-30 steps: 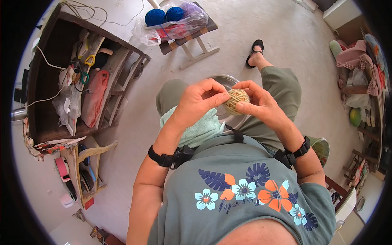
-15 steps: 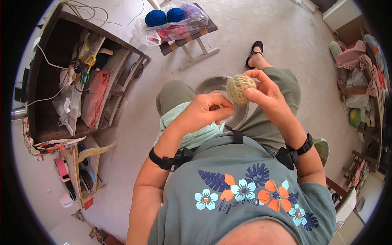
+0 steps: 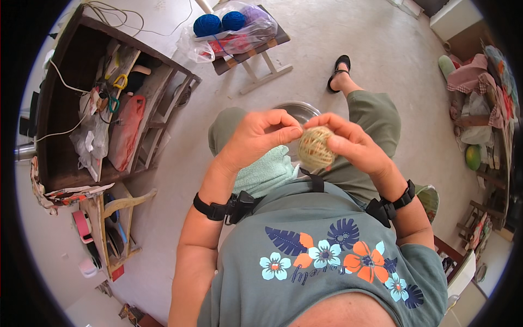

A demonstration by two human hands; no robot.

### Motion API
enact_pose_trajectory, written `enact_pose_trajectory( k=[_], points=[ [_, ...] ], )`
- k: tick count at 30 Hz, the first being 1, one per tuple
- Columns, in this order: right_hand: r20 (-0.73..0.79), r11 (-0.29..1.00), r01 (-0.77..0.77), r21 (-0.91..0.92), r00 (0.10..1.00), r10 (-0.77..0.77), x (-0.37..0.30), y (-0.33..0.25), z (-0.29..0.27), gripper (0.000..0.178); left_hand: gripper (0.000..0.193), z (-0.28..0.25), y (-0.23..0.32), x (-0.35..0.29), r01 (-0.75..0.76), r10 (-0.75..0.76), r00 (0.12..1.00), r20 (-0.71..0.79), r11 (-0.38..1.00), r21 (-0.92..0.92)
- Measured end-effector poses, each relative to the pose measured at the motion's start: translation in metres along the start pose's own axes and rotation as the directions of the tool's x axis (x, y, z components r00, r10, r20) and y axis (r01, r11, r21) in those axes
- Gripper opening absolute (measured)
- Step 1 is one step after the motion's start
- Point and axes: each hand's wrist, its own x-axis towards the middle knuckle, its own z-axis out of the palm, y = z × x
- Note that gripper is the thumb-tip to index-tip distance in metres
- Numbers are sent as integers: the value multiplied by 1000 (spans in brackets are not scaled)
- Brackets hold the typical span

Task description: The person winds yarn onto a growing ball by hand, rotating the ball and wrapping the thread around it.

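Observation:
My right hand (image 3: 357, 144) grips a ball of pale yellow-green yarn (image 3: 316, 149) with reddish flecks, thumb on its side and fingers over its top. At the ball's upper left, my left hand (image 3: 264, 133) is closed in a pinch; any strand between its fingertips is too fine to make out. Both hands are above my lap, almost touching. Below and beyond them is a metal bowl (image 3: 311, 108), mostly hidden by my hands. A mint-green towel (image 3: 264, 173) lies over my left thigh, under the left wrist.
Ahead, a small bench (image 3: 283, 37) carries a plastic bag (image 3: 256, 34) and blue yarn balls (image 3: 207, 25). At left stands a dark wooden cabinet (image 3: 54, 109) holding yellow-handled scissors (image 3: 120, 82) and a red plastic bag (image 3: 128, 131). Cloths (image 3: 471, 76) are piled along the right side.
The yarn ball has come down toward me and slightly left, turning in my right hand. My left hand has moved up from below the ball to its upper left.

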Motion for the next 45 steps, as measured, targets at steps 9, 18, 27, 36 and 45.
enact_pose_trajectory(
  k=[9, 18, 27, 36, 45],
  points=[
    [-236, 973, 161, 167, 964, -119, 12, -5, -1, 52, 12, 19, -8, -6, 152, -163, 986, 45, 971, 187],
    [-110, 983, -21, -180, 994, 1, 6, 2, -1, 43, 5, 1, 20, -5, -51, 37, 995, 92, 988, 147],
    [-50, 981, 78, 178, 996, -70, 0, -6, -3, 57, 14, 14, -12, -1, 140, -133, 986, -96, 988, 63],
    [-286, 975, 78, -207, 948, -137, 11, 7, -6, 51, 9, 17, 17, -9, -50, 6, 987, 163, 963, 265],
    [48, 994, -96, -59, 994, 99, -1, -4, -4, 47, 8, 8, 1, -1, -15, 14, 998, -56, 1000, -20]
  ],
)
